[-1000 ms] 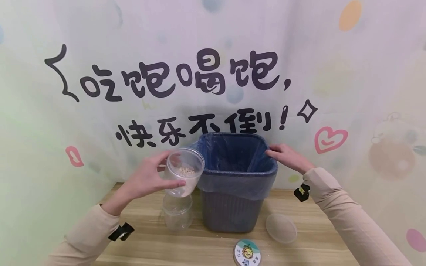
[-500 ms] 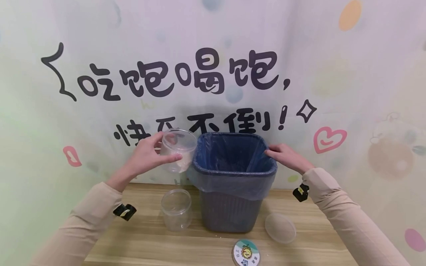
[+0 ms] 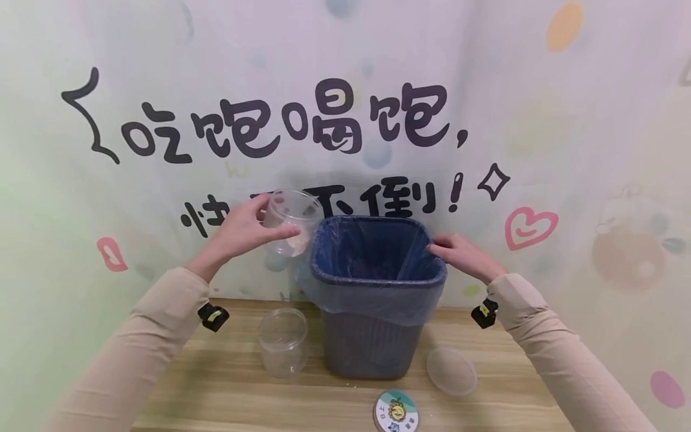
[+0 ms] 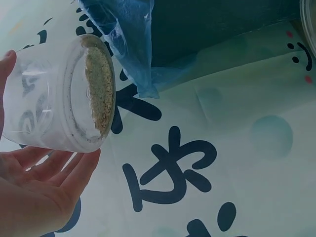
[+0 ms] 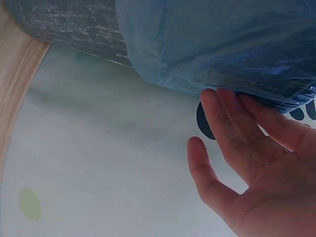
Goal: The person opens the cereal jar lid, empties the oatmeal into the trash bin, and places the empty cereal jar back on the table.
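Observation:
My left hand (image 3: 243,228) grips a clear plastic jar (image 3: 288,240) around its side, raised to the left of the trash bin's rim. The jar is lidless and tilted toward the bin; pale grain flakes (image 4: 100,89) lie banked along one side of its bottom. At the bin's right rim, my right hand (image 3: 466,257) holds the edge, fingers against the liner outside and thumb hidden in the right wrist view. The dark blue trash bin (image 3: 372,348) stands upright, lined with a blue plastic bag (image 3: 378,303) folded over its rim.
A second lidless clear jar (image 3: 283,348) stands on the wooden table (image 3: 227,384) left of the bin. A translucent lid (image 3: 452,372) lies to the right, and a round printed lid (image 3: 396,411) in front. A printed cloth (image 3: 335,48) hangs close behind.
My left hand has lifted the jar up from in front of the second jar and over beside the bin's rim. My right hand stays at the rim.

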`<control>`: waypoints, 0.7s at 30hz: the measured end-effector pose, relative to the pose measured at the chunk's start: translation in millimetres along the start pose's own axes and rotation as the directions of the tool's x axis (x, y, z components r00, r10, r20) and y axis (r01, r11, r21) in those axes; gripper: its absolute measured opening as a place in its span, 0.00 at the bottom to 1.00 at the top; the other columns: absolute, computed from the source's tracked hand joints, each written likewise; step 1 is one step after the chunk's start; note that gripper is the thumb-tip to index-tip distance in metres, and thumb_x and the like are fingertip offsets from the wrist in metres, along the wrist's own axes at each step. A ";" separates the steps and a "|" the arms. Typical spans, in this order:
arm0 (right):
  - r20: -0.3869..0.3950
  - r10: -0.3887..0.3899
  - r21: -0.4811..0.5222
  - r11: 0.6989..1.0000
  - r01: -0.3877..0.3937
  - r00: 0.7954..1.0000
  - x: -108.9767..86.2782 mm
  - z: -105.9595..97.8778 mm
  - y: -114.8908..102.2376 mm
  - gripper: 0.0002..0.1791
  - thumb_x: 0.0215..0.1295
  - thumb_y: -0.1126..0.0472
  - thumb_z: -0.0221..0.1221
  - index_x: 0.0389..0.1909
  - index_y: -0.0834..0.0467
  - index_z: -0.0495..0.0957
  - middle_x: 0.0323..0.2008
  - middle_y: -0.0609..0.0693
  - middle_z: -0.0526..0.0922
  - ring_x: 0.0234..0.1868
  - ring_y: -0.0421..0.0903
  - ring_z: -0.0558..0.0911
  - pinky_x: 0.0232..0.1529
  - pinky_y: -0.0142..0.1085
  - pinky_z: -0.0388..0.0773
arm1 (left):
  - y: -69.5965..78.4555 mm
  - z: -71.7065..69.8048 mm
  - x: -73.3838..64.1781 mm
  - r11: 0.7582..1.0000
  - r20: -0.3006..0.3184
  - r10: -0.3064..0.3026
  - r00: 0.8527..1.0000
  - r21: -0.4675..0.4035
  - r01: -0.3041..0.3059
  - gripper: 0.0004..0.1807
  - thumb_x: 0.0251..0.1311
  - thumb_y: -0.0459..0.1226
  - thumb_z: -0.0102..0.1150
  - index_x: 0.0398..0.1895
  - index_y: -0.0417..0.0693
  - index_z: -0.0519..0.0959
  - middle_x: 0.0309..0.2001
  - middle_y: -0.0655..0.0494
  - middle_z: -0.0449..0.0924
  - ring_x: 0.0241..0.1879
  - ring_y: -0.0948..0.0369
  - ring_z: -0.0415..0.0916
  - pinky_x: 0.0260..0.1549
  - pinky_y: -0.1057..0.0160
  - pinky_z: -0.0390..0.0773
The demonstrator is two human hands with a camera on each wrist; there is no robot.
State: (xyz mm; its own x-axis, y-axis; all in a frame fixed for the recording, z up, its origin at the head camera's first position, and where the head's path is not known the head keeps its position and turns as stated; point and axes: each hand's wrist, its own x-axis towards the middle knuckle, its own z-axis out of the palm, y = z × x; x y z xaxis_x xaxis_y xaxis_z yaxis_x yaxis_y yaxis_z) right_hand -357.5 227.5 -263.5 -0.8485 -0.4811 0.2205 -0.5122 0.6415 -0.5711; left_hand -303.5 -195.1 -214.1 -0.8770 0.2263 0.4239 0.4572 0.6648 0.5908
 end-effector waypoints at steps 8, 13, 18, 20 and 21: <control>0.004 0.012 -0.005 1.000 -0.012 1.000 -0.9 1.8 -2.5 0.19 0.73 0.56 0.48 0.46 0.67 0.79 0.38 0.54 0.83 0.38 0.48 0.78 0.44 0.43 0.75 | 9.8 8.2 23.0 0.995 0.016 0.048 0.999 0.086 -0.049 0.42 0.46 0.52 0.73 0.62 0.42 0.71 0.47 0.45 0.79 0.47 0.51 0.74 0.41 0.53 0.76; 0.008 0.007 0.005 1.000 -0.008 1.000 -2.1 4.2 -3.5 0.20 0.73 0.56 0.48 0.49 0.68 0.79 0.41 0.55 0.83 0.40 0.48 0.79 0.45 0.44 0.75 | 13.2 13.7 31.7 0.989 0.042 0.099 0.994 0.110 -0.103 0.44 0.42 0.48 0.77 0.63 0.40 0.70 0.51 0.45 0.77 0.48 0.50 0.72 0.46 0.51 0.74; 0.006 0.018 0.034 0.999 -0.018 1.000 -1.3 3.6 -3.0 0.18 0.73 0.58 0.48 0.46 0.68 0.78 0.38 0.53 0.82 0.37 0.47 0.78 0.43 0.41 0.75 | 19.1 19.1 36.7 0.980 0.056 0.127 0.990 0.144 -0.134 0.47 0.40 0.46 0.78 0.65 0.37 0.68 0.57 0.43 0.74 0.55 0.49 0.69 0.54 0.49 0.70; 0.003 0.017 0.039 0.999 -0.017 1.000 -0.6 3.0 -2.6 0.17 0.73 0.58 0.48 0.45 0.68 0.78 0.36 0.52 0.81 0.36 0.46 0.77 0.42 0.40 0.74 | 23.0 21.2 38.2 0.976 0.059 0.128 0.990 0.170 -0.137 0.49 0.39 0.46 0.78 0.65 0.37 0.67 0.59 0.42 0.73 0.56 0.48 0.69 0.56 0.48 0.68; 0.001 0.015 0.039 0.999 -0.015 1.000 -0.2 2.8 -2.4 0.17 0.73 0.58 0.48 0.44 0.68 0.78 0.35 0.52 0.81 0.36 0.46 0.77 0.41 0.40 0.74 | 24.9 22.3 39.0 0.973 0.062 0.127 0.990 0.188 -0.137 0.49 0.39 0.47 0.78 0.66 0.37 0.67 0.60 0.41 0.72 0.58 0.47 0.68 0.57 0.48 0.67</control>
State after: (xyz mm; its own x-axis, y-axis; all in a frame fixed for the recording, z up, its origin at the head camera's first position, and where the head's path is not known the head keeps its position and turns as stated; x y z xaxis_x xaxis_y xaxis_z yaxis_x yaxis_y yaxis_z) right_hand -355.7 224.4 -264.3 -0.8559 -0.4721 0.2110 -0.4938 0.6251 -0.6045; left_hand -329.6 -153.9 -198.1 -0.8192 0.3529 0.4520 0.5367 0.7495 0.3875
